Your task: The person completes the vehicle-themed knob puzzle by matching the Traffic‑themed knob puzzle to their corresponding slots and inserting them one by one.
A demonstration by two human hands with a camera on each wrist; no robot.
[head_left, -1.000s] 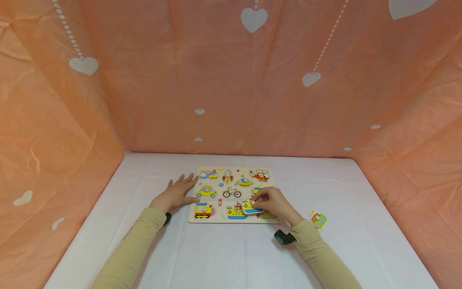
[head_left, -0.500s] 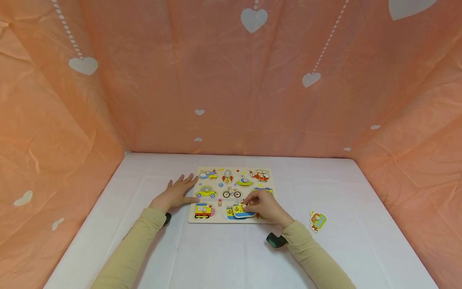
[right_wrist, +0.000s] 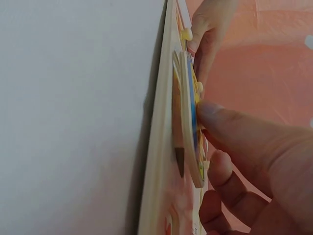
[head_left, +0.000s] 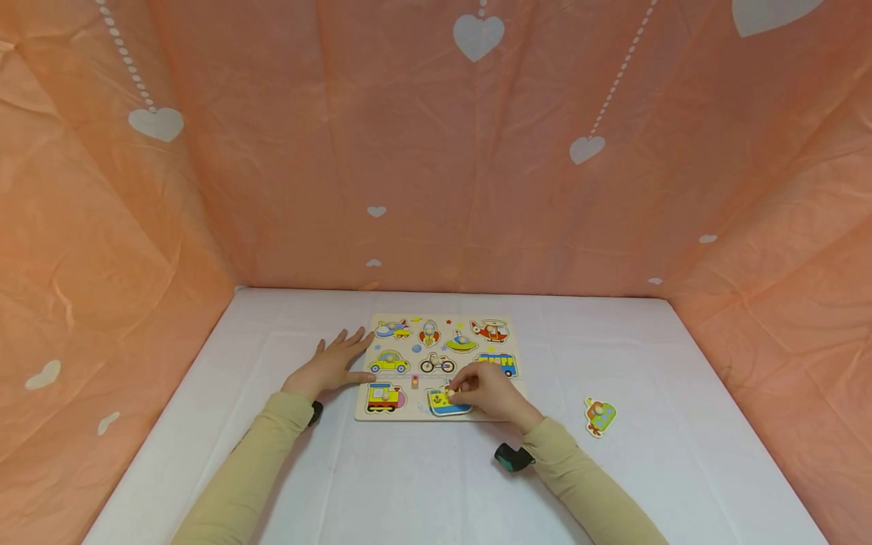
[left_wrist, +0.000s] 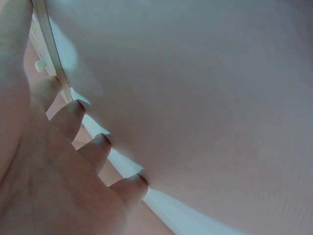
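A wooden peg puzzle board with vehicle pictures lies on the white table. My right hand pinches the knob of a boat puzzle piece, holding it over the boat picture in the board's bottom row. In the right wrist view the boat piece is tilted and stands slightly off the board's surface. My left hand rests with spread fingers at the board's left edge, thumb on its corner area. In the left wrist view its fingertips touch the white tabletop beside the board.
A green and orange submarine-like puzzle piece lies on the table right of the board. Pieces such as a train, a car and a bus sit in the board. Orange cloth encloses the table's back and sides.
My right hand has moved left with the boat piece, bringing it over the matching boat picture. The bus on the board has come into fuller view. The left hand has stayed put.
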